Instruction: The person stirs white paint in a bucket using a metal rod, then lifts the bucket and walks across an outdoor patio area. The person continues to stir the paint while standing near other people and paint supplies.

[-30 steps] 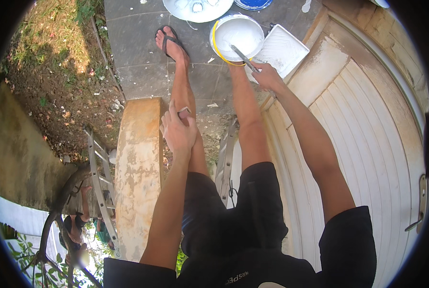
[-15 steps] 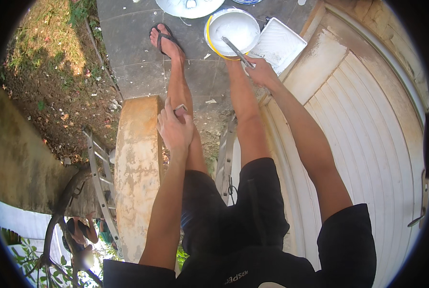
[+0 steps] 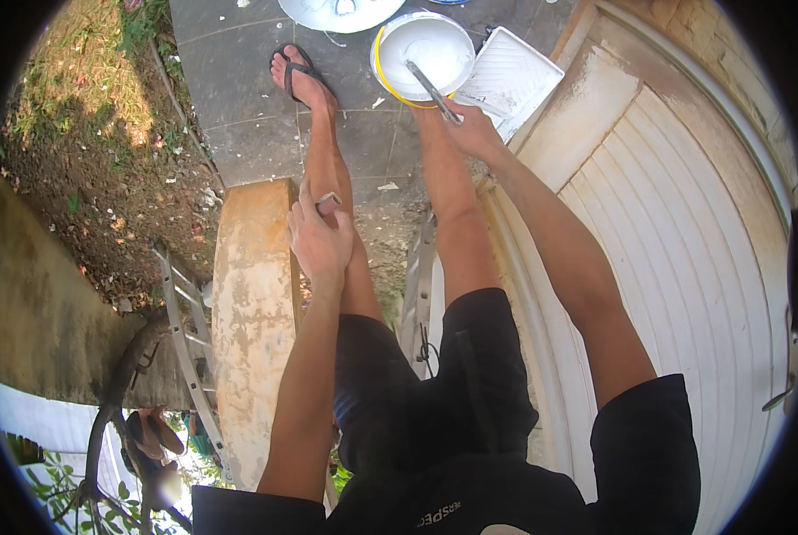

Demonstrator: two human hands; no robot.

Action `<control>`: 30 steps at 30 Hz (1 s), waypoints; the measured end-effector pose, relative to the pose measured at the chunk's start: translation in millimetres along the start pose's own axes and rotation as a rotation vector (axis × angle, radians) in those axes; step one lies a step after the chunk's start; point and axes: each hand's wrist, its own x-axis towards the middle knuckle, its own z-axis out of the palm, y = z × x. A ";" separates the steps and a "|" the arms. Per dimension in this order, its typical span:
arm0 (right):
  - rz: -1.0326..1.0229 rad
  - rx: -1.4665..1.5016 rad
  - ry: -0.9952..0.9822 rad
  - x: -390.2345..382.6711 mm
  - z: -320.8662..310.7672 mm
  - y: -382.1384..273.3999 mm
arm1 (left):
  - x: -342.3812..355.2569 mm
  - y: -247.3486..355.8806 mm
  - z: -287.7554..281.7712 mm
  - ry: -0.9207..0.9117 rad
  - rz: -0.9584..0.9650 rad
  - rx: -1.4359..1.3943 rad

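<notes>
A white bucket [image 3: 384, 78] with a yellow rim or handle along its near left side holds white paint [image 3: 430, 45]. My right hand [image 3: 473, 134] is closed around the end of a grey stick-like tool [image 3: 425, 82], which slants into the paint; its far end is hidden there. My left hand [image 3: 320, 239] is raised over my left shin, its fingers curled round a small pinkish-brown piece with a pale edge [image 3: 328, 204]. What kind of thing that piece is, I cannot make out. Right of the bucket lies a white ribbed paint tray [image 3: 515, 76].
A white basin-like container [image 3: 341, 11] stands at the far edge. An orange-stained wall top [image 3: 254, 330] runs beside my left arm, with a metal ladder [image 3: 185, 312] beyond it. Another ladder [image 3: 417, 285] shows between my legs. White slatted panels [image 3: 675, 267] rise on the right. Another person [image 3: 153, 437] is at lower left.
The view has shifted slightly, so the bucket and tray appear a little further left and up. My right hand keeps the stick in the paint; my left hand has turned slightly, still holding the small piece.
</notes>
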 end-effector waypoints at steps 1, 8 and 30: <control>0.120 0.082 -0.006 0.9 0.1 1.9 | -0.1 -0.8 -0.1 0.002 0.000 0.003; 0.255 0.331 0.167 10.7 32.2 -23.6 | 1.1 -2.1 0.8 0.009 0.003 -0.006; 0.199 0.702 0.018 16.2 -16.2 -6.8 | 0.9 -0.9 0.0 0.056 -0.001 -0.016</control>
